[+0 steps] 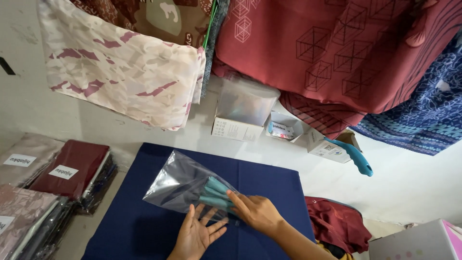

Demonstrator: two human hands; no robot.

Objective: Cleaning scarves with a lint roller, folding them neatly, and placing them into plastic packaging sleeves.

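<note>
1. Setting: a white floor (409,183) below a white wall, with patterned cloths hanging overhead; I work on a navy blue cloth (144,231) spread flat before me.
2. Clear plastic bag (185,185): it lies on the navy cloth, near its middle, mouth toward me, its closed end angled up and to the left.
3. Folded teal fabric (215,192): it sits partly inside the bag's mouth, with a darker fold beside it.
4. My right hand (255,212): fingers closed around the teal fabric at the bag's opening, holding it.
5. My left hand (197,233): open, fingers spread wide, palm up under the near edge of the bag, touching it.
6. Left of the cloth: stacks of packaged folded fabrics (53,178), maroon and dusty pink, each with a white label.
7. Beyond the cloth, against the wall: a clear-topped box (243,108), small white cartons (284,127) and a teal-handled tool (353,156).
8. Right of the cloth: a crumpled maroon fabric (337,224) and a white box (418,243).
9. Overhead: a cream and pink camouflage cloth (125,67), a red geometric cloth (337,48) and a blue patterned cloth (423,110).
</note>
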